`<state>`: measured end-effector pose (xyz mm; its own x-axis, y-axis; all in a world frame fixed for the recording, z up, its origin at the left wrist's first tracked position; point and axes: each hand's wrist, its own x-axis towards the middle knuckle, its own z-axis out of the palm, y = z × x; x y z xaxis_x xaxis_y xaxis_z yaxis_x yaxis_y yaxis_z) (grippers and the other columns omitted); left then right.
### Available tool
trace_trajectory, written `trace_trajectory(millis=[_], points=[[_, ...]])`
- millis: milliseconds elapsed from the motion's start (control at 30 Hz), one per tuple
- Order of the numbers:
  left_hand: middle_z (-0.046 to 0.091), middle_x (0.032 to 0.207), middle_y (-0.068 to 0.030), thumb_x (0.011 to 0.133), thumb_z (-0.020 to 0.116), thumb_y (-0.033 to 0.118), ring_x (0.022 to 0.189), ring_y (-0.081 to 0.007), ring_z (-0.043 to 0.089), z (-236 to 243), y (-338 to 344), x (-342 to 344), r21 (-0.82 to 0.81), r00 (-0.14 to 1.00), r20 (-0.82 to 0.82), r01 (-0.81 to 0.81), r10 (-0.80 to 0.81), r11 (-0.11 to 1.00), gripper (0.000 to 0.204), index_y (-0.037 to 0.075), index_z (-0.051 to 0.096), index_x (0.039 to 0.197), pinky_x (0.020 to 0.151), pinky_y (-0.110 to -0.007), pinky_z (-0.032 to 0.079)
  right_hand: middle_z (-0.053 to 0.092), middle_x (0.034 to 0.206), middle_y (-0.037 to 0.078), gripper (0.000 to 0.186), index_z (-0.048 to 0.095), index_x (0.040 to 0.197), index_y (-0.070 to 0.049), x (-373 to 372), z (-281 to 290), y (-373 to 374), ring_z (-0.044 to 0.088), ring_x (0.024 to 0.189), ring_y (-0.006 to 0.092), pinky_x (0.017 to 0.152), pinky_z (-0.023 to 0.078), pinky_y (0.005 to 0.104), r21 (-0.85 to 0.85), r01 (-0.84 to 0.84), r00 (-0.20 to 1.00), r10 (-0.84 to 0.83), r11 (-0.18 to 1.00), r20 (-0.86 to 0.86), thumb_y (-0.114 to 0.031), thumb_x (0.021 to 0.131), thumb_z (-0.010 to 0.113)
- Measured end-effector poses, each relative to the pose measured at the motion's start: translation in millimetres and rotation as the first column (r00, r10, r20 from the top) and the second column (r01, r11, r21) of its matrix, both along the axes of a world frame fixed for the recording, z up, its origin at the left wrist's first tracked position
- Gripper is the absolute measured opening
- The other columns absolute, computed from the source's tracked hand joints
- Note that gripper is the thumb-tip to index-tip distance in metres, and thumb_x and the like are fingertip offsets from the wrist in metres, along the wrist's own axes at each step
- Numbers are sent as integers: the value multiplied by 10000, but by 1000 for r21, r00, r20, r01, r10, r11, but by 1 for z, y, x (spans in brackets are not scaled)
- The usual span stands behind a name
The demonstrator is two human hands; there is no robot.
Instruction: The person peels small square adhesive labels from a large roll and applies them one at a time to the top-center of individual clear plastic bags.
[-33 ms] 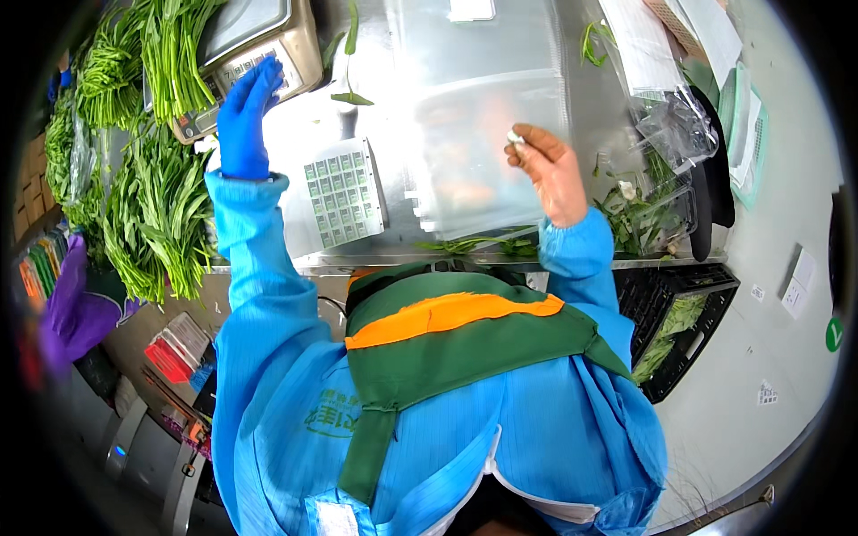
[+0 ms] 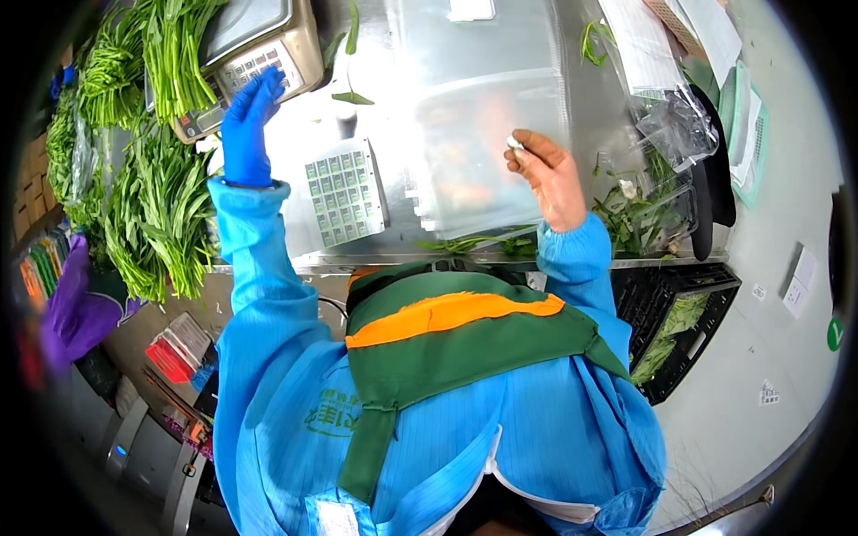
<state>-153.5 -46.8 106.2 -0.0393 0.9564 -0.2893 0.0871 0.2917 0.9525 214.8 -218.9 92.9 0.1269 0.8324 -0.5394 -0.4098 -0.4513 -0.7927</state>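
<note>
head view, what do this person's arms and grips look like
The left grip wears a smooth, deep-blue glove; the right grip is ungloved. Loose, wrinkled, lighter-blue sleeves reach both wrists, the right cuff gathered.

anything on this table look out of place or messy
Yes, loose greens stand out: a stray leaf beside the scale and scraps along the front edge, apart from the bunched greens. Also, the left hand is gloved while the right hand is bare, an odd mismatch.
</note>
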Motion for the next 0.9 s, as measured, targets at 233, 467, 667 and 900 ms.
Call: trace_trajectory(millis=[233,467,667,900], points=[[648,1145,-45,892,630,193,1012,-144,596,-2,-57,-10,-87,996,-78,-42,35,995,337,45,624,1195,868,-276,443,632,1090,148,294,593,1186,13,-28,2,-27,631,965,226,846,550,349,63,-30,999,31,998,-24,-39,897,593],[652,1114,-27,894,639,168,978,-111,581,-17,-77,11,-103,995,-69,59,-66,993,322,53,627,1194,847,-248,446,658,990,114,228,621,1115,21,-37,7,-22,649,897,196,784,542,320,85,3,1000,-3,996,3,-29,894,589],[641,1147,-60,903,619,126,1044,-139,582,-30,-91,59,-123,968,5,250,-251,960,311,24,614,1196,917,-271,440,646,973,77,327,581,1181,-14,-36,6,-23,628,872,178,777,523,307,155,41,999,-38,987,-22,24,856,597],[657,1048,-62,854,691,161,917,-161,614,-51,-135,130,-123,871,-6,486,-491,865,306,69,642,1141,800,-305,496,631,921,83,272,602,1111,13,-36,5,-23,611,818,152,761,510,287,82,34,999,-37,996,34,13,840,606]])
